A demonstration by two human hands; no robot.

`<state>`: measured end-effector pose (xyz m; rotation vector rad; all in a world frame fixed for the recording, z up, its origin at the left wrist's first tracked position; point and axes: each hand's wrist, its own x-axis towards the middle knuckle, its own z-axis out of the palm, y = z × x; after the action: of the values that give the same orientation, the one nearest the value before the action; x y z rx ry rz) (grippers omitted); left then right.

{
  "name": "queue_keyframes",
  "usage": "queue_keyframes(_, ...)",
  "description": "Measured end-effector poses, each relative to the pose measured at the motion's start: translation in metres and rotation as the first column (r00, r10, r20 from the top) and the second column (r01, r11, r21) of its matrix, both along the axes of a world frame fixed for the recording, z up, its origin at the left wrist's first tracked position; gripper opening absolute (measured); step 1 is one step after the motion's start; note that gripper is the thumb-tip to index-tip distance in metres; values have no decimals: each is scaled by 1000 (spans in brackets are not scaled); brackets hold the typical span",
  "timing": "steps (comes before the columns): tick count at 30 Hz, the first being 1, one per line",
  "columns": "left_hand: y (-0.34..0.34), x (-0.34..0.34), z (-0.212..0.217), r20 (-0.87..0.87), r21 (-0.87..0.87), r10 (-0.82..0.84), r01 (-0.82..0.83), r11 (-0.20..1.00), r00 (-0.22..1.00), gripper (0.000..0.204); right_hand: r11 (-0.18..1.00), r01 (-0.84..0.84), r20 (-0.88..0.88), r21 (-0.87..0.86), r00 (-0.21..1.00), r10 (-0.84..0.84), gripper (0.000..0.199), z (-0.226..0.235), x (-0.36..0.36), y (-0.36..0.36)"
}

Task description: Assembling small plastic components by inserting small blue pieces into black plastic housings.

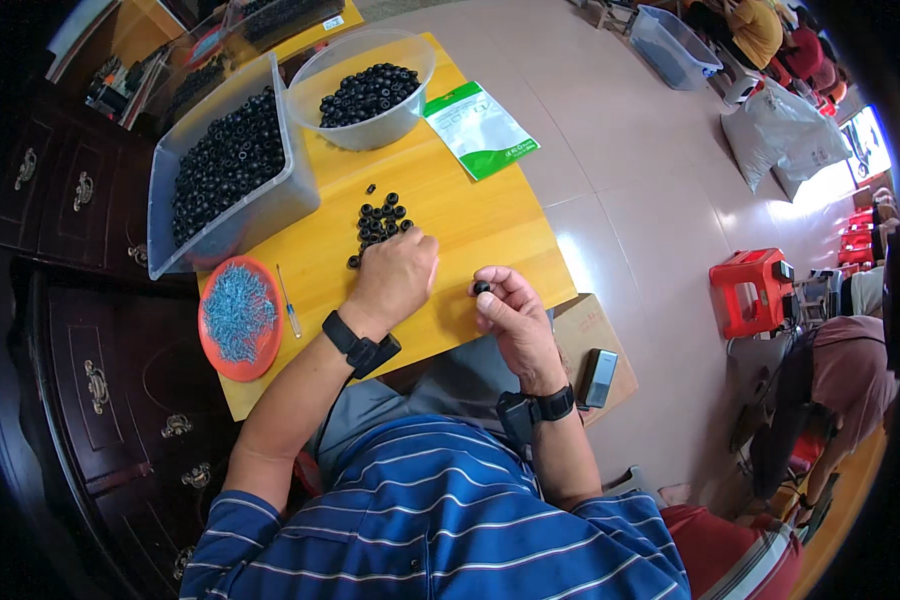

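Note:
Between the thumb and fingers of my right hand is a small round black ring-shaped part, held above the table's right side. My left hand is bent down at the near edge of a loose pile of black ring parts; its fingertips are hidden behind the hand. Whether it grips one of them does not show. To its left lie a thin screwdriver-like tool and an orange plate heaped with small silvery-blue pins or screws.
A clear bin and a round clear tub, both holding black parts, stand at the back. A green-and-white packet lies on the yellow table. Dark drawers flank the left. A carton and red stool are right.

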<state>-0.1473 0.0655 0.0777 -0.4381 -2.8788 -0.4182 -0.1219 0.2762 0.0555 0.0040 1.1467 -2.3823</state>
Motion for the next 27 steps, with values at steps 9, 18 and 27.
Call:
queue_keyframes(9, 6, 44, 48, 25, 609, 3, -18, 793, 1000, 8, 960, -65, 26, -271, 997, 75, 30, 0, 2, -5)
queue_keyframes(18, 1, 77, 64, -25, 642, 17, 3, 767, 1000, 11, 965, -172, 35, -199, 983, 182, 25, 2, 12, -26)
queue_keyframes(27, -11, 87, 56, -24, 619, -16, 27, 785, 1000, 14, 978, -203, -78, -56, 977, 199, 25, 1, 24, -41)
